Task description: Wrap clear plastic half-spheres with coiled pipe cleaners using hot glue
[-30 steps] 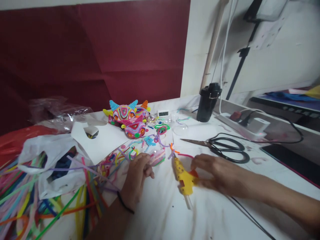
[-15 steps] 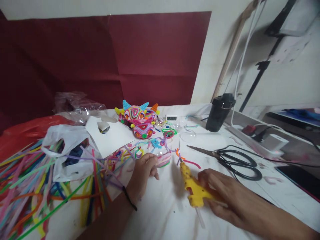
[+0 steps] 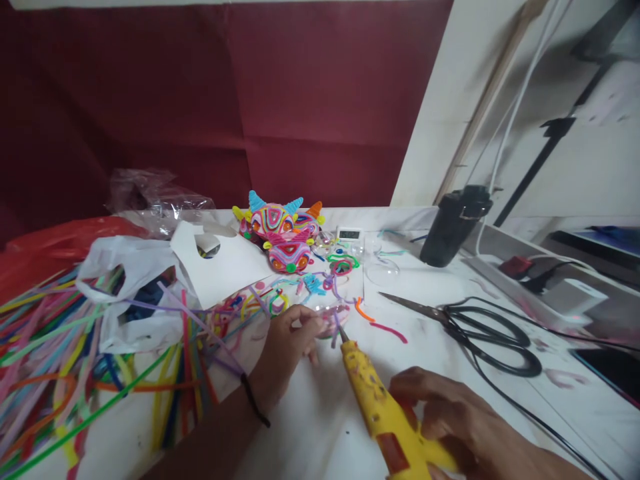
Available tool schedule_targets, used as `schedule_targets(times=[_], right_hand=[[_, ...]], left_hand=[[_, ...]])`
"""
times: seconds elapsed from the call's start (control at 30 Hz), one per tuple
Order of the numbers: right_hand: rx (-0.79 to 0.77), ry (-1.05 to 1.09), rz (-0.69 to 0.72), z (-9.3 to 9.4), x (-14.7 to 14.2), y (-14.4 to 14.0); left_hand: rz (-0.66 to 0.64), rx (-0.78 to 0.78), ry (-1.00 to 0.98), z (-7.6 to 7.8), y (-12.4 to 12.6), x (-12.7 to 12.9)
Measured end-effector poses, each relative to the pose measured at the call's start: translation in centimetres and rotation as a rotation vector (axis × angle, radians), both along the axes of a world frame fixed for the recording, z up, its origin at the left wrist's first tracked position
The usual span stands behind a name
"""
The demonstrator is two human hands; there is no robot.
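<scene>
My left hand [image 3: 295,333] is closed on the edge of a small clear plastic piece [image 3: 333,319] with pink strips on it. The fingers hide part of it. My right hand [image 3: 445,413] grips a yellow hot glue gun [image 3: 375,407], nozzle pointing up and left. The nozzle tip is at the near side of the plastic piece; I cannot tell whether they touch. A short purple strip shows beside the tip. Orange [image 3: 364,309] and dark pink pipe cleaner bits [image 3: 390,331] lie just to the right.
Colourful pipe cleaners [image 3: 45,373] and a white plastic bag [image 3: 140,320] spread across the left. Finished dragon-like heads [image 3: 289,250] stand at the back beside a small digital display [image 3: 349,234]. Black-handled scissors [image 3: 490,333], a black bottle [image 3: 453,227] and a phone [image 3: 607,373] are rightward.
My right hand has brought the glue gun leftward, so its nozzle is now at the plastic piece instead of apart to its right. My left hand keeps its hold. The camera view has shifted slightly.
</scene>
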State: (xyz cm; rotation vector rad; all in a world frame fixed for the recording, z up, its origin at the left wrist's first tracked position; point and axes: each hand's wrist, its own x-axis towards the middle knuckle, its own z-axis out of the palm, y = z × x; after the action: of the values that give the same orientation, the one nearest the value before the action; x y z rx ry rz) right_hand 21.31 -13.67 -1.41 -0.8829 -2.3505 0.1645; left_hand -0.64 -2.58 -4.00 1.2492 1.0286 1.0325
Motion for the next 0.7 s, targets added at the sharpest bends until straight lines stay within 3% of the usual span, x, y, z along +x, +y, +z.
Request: schedule_targets(times=[0.37, 0.7], right_hand=[[-0.030, 0.135, 0.106, 0.0, -0.9, 0.7], [-0.094, 0.125, 0.128, 0.1, -1.4, 0.6]], left_hand=[[-0.062, -0.111, -0.253, 0.4, -0.5, 0.2], [-0.037, -0.105, -0.158, 0.3, -0.6, 0.2]])
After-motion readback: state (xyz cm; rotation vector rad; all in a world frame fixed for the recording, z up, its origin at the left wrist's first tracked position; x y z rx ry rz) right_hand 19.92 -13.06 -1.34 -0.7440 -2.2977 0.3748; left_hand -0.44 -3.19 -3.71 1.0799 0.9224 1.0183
